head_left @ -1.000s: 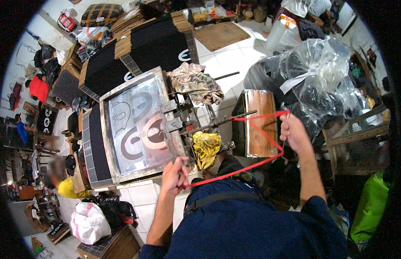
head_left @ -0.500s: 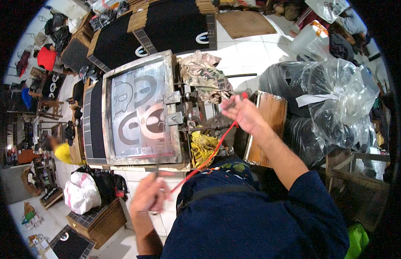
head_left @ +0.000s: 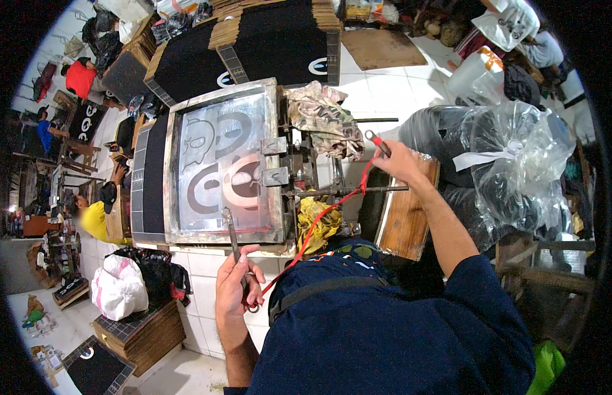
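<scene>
My left hand (head_left: 232,293) is closed around a metal ring spanner (head_left: 231,229), whose far end points up toward the near edge of a screen-printing frame (head_left: 274,232). My right hand (head_left: 399,164) grips a second spanner (head_left: 378,141), ring end out, with red wrapping near that end. A red cord (head_left: 364,183) runs from the lower end of the left spanner across to the right one. The frame holds a mesh with cartoon face shapes. Two metal clamps (head_left: 274,176) hold its right side to a hinge assembly beside my right hand.
A camouflage cloth (head_left: 322,118) and a yellow cloth (head_left: 329,225) lie about the hinge. To the right stand a wooden box (head_left: 406,220) and large plastic-wrapped bundles (head_left: 493,138). Black printed panels (head_left: 273,43) lie beyond. A person in yellow (head_left: 95,220) sits at left.
My right hand has moved slightly right and closed on its spanner, now plainly seen. The left hand has steadied with its spanner upright. The view has shifted slightly.
</scene>
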{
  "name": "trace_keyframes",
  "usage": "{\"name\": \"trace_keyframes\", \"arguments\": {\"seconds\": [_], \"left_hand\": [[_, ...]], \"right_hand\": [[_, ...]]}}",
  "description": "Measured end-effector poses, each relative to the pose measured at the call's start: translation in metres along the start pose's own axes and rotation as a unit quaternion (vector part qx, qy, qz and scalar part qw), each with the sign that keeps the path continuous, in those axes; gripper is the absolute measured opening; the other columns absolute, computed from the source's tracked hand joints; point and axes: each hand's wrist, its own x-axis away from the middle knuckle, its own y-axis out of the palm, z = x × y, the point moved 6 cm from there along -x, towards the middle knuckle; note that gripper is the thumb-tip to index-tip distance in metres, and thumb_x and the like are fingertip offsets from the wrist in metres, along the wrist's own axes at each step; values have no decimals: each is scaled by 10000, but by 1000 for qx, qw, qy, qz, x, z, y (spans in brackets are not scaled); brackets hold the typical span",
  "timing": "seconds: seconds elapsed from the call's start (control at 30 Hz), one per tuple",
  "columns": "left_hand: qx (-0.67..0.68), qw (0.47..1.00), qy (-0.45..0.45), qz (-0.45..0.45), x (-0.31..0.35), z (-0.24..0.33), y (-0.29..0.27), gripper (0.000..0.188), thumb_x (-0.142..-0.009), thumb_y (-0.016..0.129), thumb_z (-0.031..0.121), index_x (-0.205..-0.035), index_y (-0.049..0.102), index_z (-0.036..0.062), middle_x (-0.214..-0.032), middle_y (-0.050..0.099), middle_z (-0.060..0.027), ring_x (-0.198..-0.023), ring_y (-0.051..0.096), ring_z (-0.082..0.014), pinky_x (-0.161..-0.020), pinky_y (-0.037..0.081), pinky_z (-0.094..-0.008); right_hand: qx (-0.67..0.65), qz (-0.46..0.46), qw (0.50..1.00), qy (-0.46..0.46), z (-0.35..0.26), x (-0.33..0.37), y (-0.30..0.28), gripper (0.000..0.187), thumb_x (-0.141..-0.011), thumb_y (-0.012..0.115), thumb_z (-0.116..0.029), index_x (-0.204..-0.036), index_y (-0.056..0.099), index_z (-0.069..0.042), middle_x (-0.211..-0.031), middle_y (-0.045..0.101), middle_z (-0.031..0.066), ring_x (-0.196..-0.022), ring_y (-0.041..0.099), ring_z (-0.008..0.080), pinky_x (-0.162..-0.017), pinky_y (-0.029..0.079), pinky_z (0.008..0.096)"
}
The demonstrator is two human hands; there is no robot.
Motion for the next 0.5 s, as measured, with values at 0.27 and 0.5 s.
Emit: {"name": "trace_keyframes", "arguments": {"seconds": [0.27,0.5], "left_hand": [[9,999,42,28,12,11,-43,352,-1048,440,242,-1263,534,-21,-698,605,-118,-324,413,-91,-324,447,-264],[-10,999,44,22,15,9,-43,340,-1047,443,230,-1270,532,-10,-722,604,-109,-339,413,-90,-329,450,-267]], "right_hand": [[-15,1,998,60,95,36,87,338,-662,841,-242,-951,764,-83,-690,649,74,-625,598,180,-630,493,327],[97,168,981,18,87,49,104,200,-795,769,-194,-911,734,-34,-807,689,112,-724,654,233,-669,501,384]]}}
